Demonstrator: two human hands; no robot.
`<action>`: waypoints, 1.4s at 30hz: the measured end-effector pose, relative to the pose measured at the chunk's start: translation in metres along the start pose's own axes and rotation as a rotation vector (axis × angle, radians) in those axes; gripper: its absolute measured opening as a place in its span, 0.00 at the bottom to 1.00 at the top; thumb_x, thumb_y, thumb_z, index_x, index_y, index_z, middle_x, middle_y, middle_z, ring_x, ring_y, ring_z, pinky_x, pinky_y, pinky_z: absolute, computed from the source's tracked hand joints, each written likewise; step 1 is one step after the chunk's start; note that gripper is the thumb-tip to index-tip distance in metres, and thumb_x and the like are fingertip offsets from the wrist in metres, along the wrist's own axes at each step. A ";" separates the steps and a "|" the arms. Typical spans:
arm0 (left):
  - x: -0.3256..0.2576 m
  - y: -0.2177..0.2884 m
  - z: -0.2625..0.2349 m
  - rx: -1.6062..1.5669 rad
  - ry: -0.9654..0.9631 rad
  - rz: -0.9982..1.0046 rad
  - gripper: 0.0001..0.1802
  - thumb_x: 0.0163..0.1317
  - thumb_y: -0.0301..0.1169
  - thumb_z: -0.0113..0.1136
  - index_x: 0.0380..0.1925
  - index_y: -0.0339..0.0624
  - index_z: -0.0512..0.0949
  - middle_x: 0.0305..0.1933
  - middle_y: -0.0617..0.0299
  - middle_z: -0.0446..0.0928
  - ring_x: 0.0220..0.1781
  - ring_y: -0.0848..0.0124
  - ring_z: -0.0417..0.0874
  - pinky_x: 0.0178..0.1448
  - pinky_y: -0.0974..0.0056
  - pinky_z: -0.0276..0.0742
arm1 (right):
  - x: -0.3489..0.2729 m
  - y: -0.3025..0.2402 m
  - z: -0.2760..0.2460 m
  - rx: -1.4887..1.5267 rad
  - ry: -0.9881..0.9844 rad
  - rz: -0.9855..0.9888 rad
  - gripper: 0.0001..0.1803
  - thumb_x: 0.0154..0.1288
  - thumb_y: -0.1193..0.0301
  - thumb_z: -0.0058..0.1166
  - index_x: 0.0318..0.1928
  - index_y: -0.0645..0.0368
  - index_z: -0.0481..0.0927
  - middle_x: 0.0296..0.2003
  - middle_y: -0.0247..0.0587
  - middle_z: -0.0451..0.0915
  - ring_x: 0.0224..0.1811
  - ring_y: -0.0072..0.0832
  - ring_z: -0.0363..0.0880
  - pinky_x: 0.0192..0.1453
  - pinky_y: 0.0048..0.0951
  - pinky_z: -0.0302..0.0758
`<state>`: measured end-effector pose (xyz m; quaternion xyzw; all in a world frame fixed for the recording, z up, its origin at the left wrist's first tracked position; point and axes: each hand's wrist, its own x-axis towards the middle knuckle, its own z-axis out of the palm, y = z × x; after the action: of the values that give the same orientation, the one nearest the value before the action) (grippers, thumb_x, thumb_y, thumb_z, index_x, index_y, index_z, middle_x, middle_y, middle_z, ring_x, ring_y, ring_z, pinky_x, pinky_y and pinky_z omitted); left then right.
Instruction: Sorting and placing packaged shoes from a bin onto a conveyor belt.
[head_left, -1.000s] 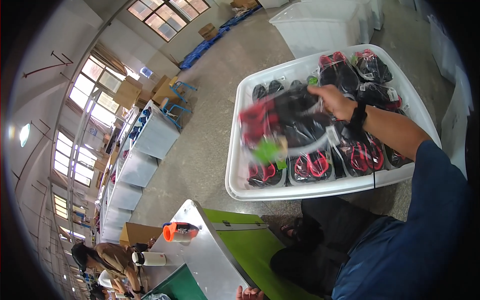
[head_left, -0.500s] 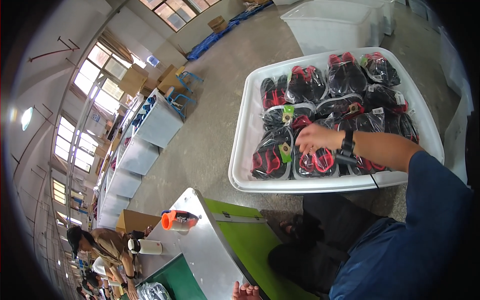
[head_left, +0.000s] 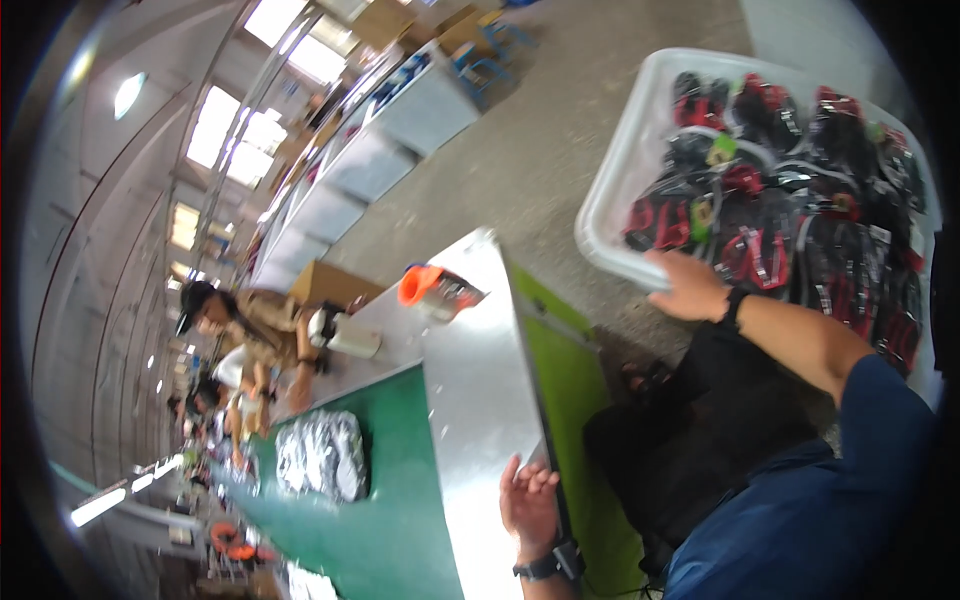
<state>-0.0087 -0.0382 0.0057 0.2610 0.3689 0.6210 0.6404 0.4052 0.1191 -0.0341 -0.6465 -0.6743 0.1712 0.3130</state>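
Observation:
A white plastic bin (head_left: 612, 228) at the right holds several black-and-red shoes (head_left: 768, 110) in clear bags. Over its near rim is my right hand (head_left: 690, 287), palm down with the fingers out and nothing seen in them; whether it touches the rim I cannot tell. Beside the metal edge of the worktable (head_left: 465, 360), my left hand (head_left: 530, 505) is raised, empty, its fingers loosely bent and apart. On the green belt (head_left: 400, 450) to its left lies a shiny clear-bagged bundle (head_left: 322, 457), its contents unclear.
An orange-and-clear tape dispenser (head_left: 438, 292) and a white bottle (head_left: 343, 333) stand on the metal tabletop. A person in a brown shirt (head_left: 265, 325) works across the belt, others beyond. White bins (head_left: 420, 100) line the floor behind, near blue stools (head_left: 480, 75).
My view has swung left, bringing the belt and bagged bundle into sight. My right hand has drawn back from the bagged shoes to the bin's near rim. More of my left hand shows.

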 end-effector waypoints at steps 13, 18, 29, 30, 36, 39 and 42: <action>0.005 0.000 -0.009 -0.066 -0.054 -0.074 0.28 0.80 0.46 0.45 0.70 0.38 0.68 0.56 0.51 0.78 0.55 0.60 0.81 0.66 0.51 0.78 | 0.006 0.038 0.018 0.153 -0.005 -0.057 0.36 0.61 0.69 0.64 0.70 0.60 0.70 0.65 0.55 0.77 0.68 0.49 0.76 0.71 0.41 0.71; 0.007 0.000 -0.007 -0.108 -0.151 -0.085 0.30 0.80 0.45 0.47 0.72 0.37 0.66 0.58 0.55 0.78 0.59 0.65 0.81 0.68 0.55 0.77 | -0.001 0.067 0.019 0.166 0.001 -0.020 0.36 0.63 0.73 0.62 0.72 0.60 0.68 0.67 0.52 0.75 0.71 0.46 0.73 0.74 0.39 0.67; 0.005 0.005 -0.008 -0.112 -0.180 -0.084 0.29 0.81 0.45 0.45 0.72 0.37 0.65 0.59 0.56 0.77 0.59 0.66 0.80 0.69 0.56 0.76 | 0.000 0.059 0.027 0.129 0.002 -0.024 0.37 0.63 0.76 0.60 0.73 0.59 0.67 0.69 0.51 0.73 0.72 0.45 0.71 0.76 0.38 0.65; 0.005 0.007 -0.007 -0.109 -0.179 -0.083 0.29 0.81 0.45 0.45 0.72 0.37 0.65 0.59 0.56 0.77 0.59 0.66 0.80 0.69 0.56 0.76 | 0.001 0.057 0.026 0.130 0.007 -0.030 0.37 0.63 0.76 0.60 0.73 0.59 0.67 0.69 0.50 0.74 0.72 0.45 0.71 0.76 0.38 0.65; 0.003 0.012 0.001 -0.091 -0.143 -0.093 0.27 0.81 0.45 0.46 0.70 0.39 0.69 0.57 0.54 0.77 0.56 0.65 0.79 0.67 0.55 0.76 | 0.001 0.052 0.025 0.137 0.019 -0.024 0.36 0.63 0.77 0.59 0.73 0.58 0.68 0.68 0.50 0.74 0.71 0.46 0.73 0.75 0.38 0.66; 0.003 0.013 0.002 -0.090 -0.138 -0.096 0.26 0.81 0.44 0.47 0.70 0.39 0.69 0.56 0.54 0.77 0.56 0.66 0.79 0.67 0.55 0.76 | 0.000 0.053 0.026 0.130 0.024 -0.028 0.36 0.63 0.77 0.59 0.73 0.57 0.68 0.68 0.50 0.75 0.71 0.46 0.73 0.75 0.39 0.66; 0.003 0.013 0.003 -0.088 -0.115 -0.100 0.26 0.81 0.44 0.47 0.69 0.40 0.70 0.55 0.55 0.78 0.55 0.66 0.79 0.66 0.56 0.77 | 0.000 0.054 0.027 0.117 0.031 -0.041 0.36 0.63 0.76 0.60 0.73 0.57 0.68 0.68 0.50 0.74 0.71 0.46 0.72 0.75 0.39 0.66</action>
<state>-0.0143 -0.0337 0.0179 0.2490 0.3162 0.5881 0.7015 0.4296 0.1294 -0.0884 -0.6157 -0.6713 0.1939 0.3643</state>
